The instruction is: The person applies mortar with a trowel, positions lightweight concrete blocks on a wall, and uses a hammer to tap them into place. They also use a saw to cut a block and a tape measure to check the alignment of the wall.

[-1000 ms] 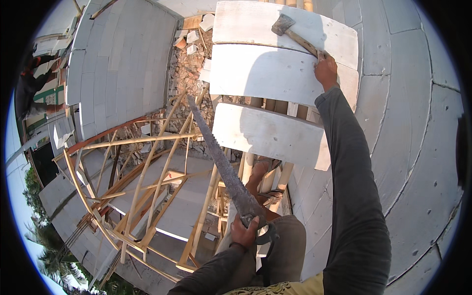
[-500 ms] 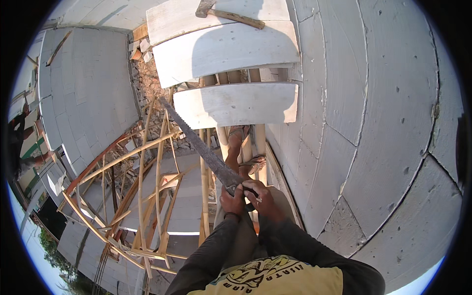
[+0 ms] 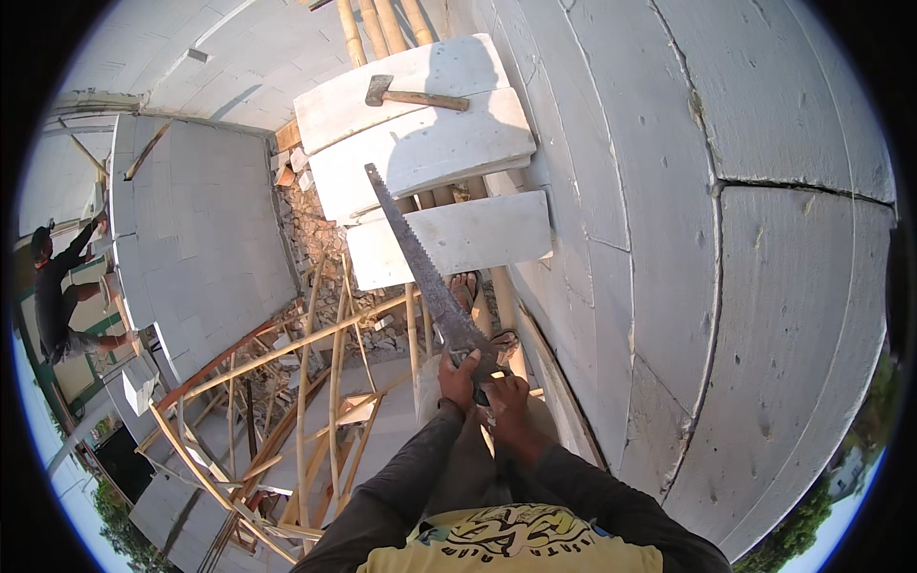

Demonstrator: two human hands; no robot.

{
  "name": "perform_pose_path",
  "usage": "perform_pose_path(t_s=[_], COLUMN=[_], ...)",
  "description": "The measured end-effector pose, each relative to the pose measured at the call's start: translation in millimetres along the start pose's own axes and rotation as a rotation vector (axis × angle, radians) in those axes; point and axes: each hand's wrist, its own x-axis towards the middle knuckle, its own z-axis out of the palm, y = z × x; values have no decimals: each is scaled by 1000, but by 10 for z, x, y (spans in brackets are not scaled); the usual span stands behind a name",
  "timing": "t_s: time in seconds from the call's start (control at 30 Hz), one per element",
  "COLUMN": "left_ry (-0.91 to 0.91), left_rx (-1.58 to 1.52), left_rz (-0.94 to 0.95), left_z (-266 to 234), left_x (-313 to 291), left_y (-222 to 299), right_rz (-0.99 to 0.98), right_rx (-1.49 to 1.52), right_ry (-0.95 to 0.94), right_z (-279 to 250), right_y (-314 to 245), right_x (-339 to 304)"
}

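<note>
Handsaw [image 3: 427, 272], one, in two hands [image 3: 457, 382] [image 3: 509, 403]; one hammer [image 3: 417, 97].

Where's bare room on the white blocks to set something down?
Bare: the nearest block and the middle block, right of the saw. Crowded: around the hammer on the far block, and around the left hand and right hand at the saw.
</note>
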Motion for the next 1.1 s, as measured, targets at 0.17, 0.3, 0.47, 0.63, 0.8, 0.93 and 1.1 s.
perform_pose_path(t_s=[0.17,0.3,0.47,0.63,0.8,0.93,1.1], left_ry=[-196,-47,-91,-115,-221,-12,528], left_rx=[-144,-154,269,370,469,153,533], left_rz=[152,-60,-235,-221,-271,-251,55], left_z=[196,116,67,98,150,-138,-1159], left_x=[526,576,770,965,1045,1289,2764], left_y=[485,21,-560,-693,-585,-573,-729], right_rz=[-28,-2,53,-76,-92,135,1042], right_rx=[-85,-319,-568,-699,-605,-280,-25], right_ry=[95,269,392,456,465,636,608], right_z=[-63,-1,2,68,167,504,1329], right_y=[403,1155,2198,2531,2760,2608,3737], right_x=[968,2152,3812,4820,4795,3755,2252])
